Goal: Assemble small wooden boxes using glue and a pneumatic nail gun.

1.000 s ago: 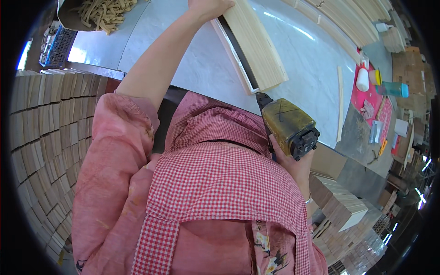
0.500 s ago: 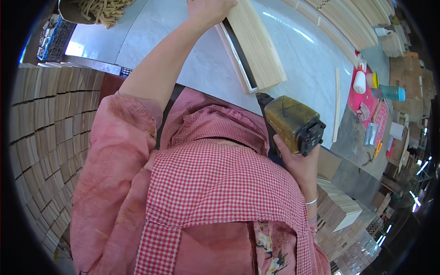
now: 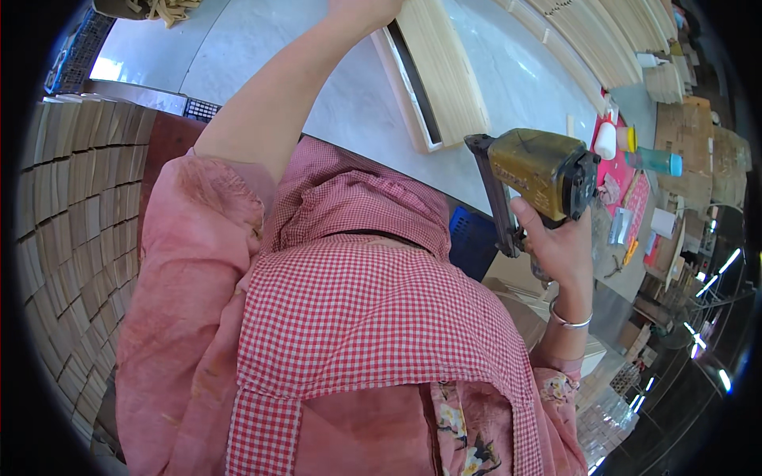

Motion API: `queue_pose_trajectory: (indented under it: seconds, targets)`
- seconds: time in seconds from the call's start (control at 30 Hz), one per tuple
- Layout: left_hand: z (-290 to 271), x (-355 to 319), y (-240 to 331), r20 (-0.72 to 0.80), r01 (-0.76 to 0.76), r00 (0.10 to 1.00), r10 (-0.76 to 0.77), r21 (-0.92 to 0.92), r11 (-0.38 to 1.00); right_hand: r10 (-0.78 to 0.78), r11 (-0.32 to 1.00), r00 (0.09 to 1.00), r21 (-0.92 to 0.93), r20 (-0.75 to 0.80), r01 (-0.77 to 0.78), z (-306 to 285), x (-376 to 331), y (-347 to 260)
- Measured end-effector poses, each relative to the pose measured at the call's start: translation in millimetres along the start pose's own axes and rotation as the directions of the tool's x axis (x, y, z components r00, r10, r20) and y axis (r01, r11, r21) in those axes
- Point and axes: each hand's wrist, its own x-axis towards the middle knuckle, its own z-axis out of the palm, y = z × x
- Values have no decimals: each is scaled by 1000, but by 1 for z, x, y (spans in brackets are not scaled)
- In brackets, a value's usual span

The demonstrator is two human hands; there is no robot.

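Observation:
My right hand (image 3: 562, 242) is wrapped round the handle of a worn yellow-and-black nail gun (image 3: 533, 166). The tool is held up off the front edge of the table, its narrow black nose toward the wooden pieces. My left hand (image 3: 367, 11) is at the top edge, at the far end of a stack of pale thin wooden strips (image 3: 444, 75); its fingers are cut off by the picture's edge. Beside the strips lies a long white-edged wooden frame piece (image 3: 409, 99) with a dark gap between them. The near ends of both rest on the table, apart from the nail gun.
The pale marbled table (image 3: 337, 99) carries more bundled wood strips (image 3: 587, 40) at the far right. A white bottle (image 3: 605, 141), a yellow-lidded jar and a teal bottle (image 3: 655, 161) stand right. Stacked wood blocks (image 3: 75, 206) fill the left. A blue crate (image 3: 472, 234) sits below the table edge.
The nail gun has moved to the right with my right hand and turned, so its black magazine now shows. My left hand stays at the far end of the wood. The view has shifted slightly.

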Motion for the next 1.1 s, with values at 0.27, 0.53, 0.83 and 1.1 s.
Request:
queue_pose_trajectory:
  seconds: [0.27,0.53,0.83,1.1]
  targets:
    - [-17,-21,8,-129,-5,992,1,-29,1000,110,989,989,-111,97,-99,-7,12,-16]
    - [-24,-20,8,22,38,999,-37,-70,997,89,985,988,-159,126,-68,-12,24,-18]
    - [-32,-14,11,169,56,985,-42,-77,995,134,984,991,-115,-2,-133,-17,16,-5]
    - [-27,-10,10,133,25,991,-22,-16,1000,88,887,888,-371,-452,-277,-88,-1,173]
